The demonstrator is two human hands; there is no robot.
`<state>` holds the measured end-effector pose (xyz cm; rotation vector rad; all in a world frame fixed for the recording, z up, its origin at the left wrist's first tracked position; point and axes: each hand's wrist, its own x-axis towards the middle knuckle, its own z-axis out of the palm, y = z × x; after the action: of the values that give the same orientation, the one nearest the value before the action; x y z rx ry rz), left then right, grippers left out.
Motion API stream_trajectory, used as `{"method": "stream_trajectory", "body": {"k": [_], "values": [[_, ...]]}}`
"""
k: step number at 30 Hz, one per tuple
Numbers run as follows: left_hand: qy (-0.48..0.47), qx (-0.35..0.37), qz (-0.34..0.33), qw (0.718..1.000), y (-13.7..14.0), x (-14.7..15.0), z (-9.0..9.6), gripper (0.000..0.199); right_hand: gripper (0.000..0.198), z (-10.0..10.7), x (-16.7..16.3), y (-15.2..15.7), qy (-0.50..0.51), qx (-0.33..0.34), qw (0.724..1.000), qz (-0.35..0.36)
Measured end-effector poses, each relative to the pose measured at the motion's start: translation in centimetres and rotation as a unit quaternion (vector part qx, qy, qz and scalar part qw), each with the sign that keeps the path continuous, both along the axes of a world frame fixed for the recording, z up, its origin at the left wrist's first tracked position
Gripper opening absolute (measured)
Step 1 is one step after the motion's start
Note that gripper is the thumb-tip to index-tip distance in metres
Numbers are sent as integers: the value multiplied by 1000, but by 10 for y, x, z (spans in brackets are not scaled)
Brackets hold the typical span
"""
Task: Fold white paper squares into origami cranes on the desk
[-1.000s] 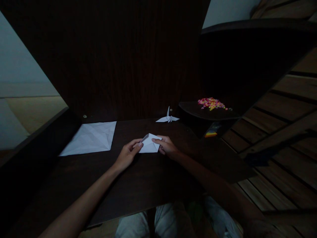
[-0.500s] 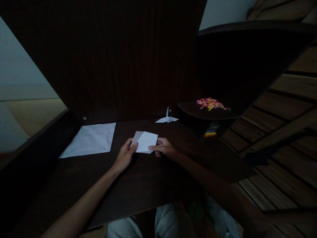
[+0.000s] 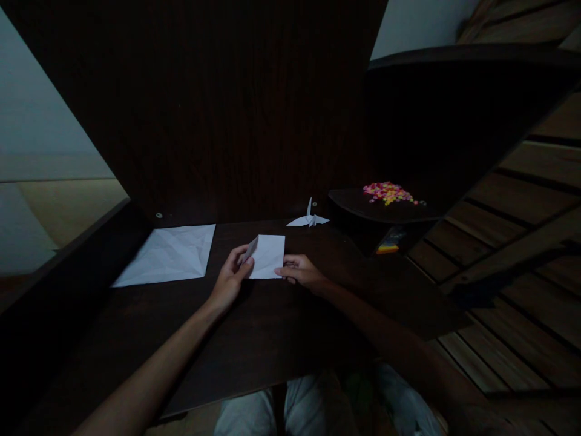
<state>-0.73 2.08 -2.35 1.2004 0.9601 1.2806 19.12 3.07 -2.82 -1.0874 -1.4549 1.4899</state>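
Observation:
Between my hands is a small folded sheet of white paper [image 3: 269, 255], roughly square, with a flap standing up along its left side. My left hand [image 3: 232, 275] pinches the lower left part, thumb on top and fingers behind. At the lower right corner, my right hand [image 3: 303, 271] grips the paper between thumb and fingers. Beyond it, a white origami crane [image 3: 309, 220] stands at the back of the desk. A larger creased sheet of white paper [image 3: 170, 254] lies flat to the left.
The dark wooden desk [image 3: 227, 339] has a back panel and a raised left side [image 3: 68, 254]. On a small curved shelf [image 3: 363, 209] at right lies a pile of colourful bits [image 3: 389, 192]. Below it sits a yellow-edged item [image 3: 387, 249]. Wooden slats [image 3: 521, 212] stand further right.
The folded paper has changed from an angled, many-sided outline to a squarer one, and its left flap now stands raised. Both hands keep hold of it. The view has shifted slightly.

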Motion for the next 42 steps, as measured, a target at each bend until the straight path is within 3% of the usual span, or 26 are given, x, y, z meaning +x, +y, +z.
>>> {"method": "stream_trajectory", "body": {"k": [8,20,26,30,34,38,40,42], "values": [[-53,-22,24,998,3,-4,2,67,12,2,2,4,2,-2,1000,-5],[7,-22,4,1000,-2,-4,11,76,5,1,1,1,-13,-28,999,32],[25,-13,21,999,1,-8,12,78,15,-1,4,8,22,-3,999,-39],[32,-2,4,999,3,-9,12,76,24,0,6,11,49,29,994,-88],[33,-25,-13,999,5,-8,9,72,30,-1,8,12,60,17,993,-104],[136,21,-8,990,6,-13,4,47,29,-6,11,15,28,23,993,-110],[250,70,3,966,7,-15,1,33,30,-10,12,16,-19,46,992,-116],[325,91,5,941,7,-17,0,31,30,-13,14,17,-94,96,984,-119]]}}
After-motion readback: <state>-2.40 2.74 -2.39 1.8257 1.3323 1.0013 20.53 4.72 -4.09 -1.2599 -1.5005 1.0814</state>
